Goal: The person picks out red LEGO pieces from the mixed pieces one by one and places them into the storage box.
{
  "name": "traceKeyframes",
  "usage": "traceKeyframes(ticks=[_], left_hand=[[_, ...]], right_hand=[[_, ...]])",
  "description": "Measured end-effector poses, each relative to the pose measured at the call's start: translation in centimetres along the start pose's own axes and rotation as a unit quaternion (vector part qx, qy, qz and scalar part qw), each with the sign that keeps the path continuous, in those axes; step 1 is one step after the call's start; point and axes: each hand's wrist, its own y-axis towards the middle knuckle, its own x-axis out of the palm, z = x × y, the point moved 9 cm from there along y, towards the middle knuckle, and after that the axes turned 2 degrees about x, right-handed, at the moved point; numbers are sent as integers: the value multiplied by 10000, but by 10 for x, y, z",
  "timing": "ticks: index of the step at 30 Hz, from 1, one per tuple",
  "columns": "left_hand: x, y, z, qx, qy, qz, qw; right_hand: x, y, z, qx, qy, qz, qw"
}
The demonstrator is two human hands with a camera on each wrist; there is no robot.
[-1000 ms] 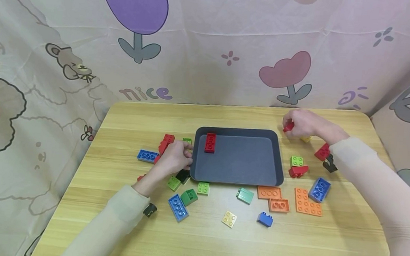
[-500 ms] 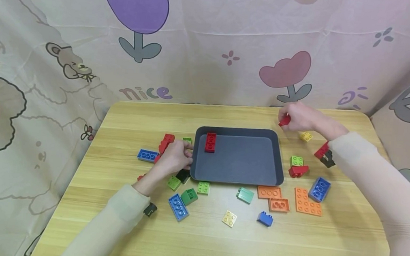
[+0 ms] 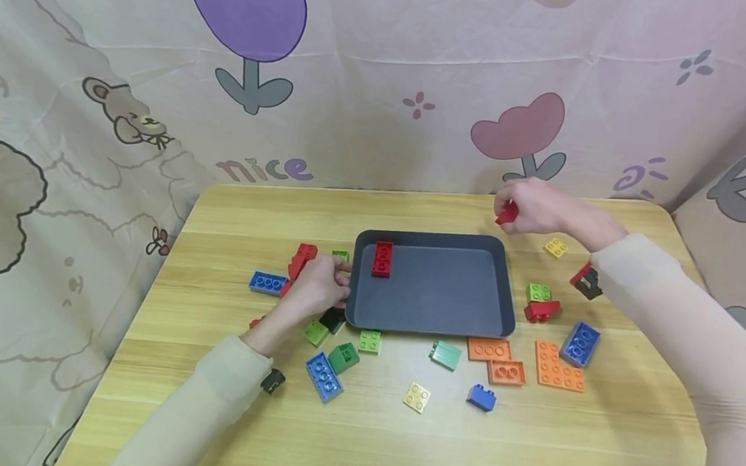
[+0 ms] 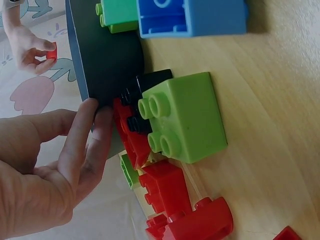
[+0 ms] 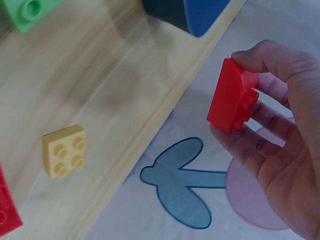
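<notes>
My right hand (image 3: 538,207) pinches a red toy brick with a curved end (image 5: 232,97) between thumb and fingertips, its studs facing the palm. It is raised over the back edge of the table, beyond the far right corner of the dark tray (image 3: 434,290). My left hand (image 3: 318,284) rests its nearly straight fingertips on the tray's left rim, as the left wrist view also shows. Inside the tray, near its back left corner, lies a red brick (image 3: 382,259). Close to the left fingers stand a lime green brick (image 4: 190,120) and a black brick (image 4: 155,79).
Several bricks lie right of the tray, among them a yellow one (image 3: 555,247), a blue one (image 3: 581,344) and an orange plate (image 3: 557,367). In front are a teal brick (image 3: 445,355) and a small blue one (image 3: 481,397). A printed cloth (image 3: 386,79) hangs behind the table.
My right hand has moved left and up with the red brick, uncovering the yellow brick. My right sleeve covers more of the black piece. The left hand and tray have stayed put.
</notes>
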Motion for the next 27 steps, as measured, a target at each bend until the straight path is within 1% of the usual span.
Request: traceKeyframes(ticks=[4, 9, 15, 20, 27], left_hand=[[0, 0, 0, -15, 1, -18, 10000], [1, 0, -1, -3, 2, -37, 10000], [1, 0, -1, 7, 2, -26, 10000], [1, -1, 1, 11, 27, -11, 10000], [1, -1, -1, -27, 12, -5, 10000]], right_hand=[[-1, 3, -11, -27, -75, -32, 10000], [-1, 7, -29, -309, -81, 76, 9995], [-1, 11, -51, -664, 19, 81, 9978], [4, 14, -67, -917, 14, 99, 9957], [19, 19, -89, -1129, 208, -203, 9932]])
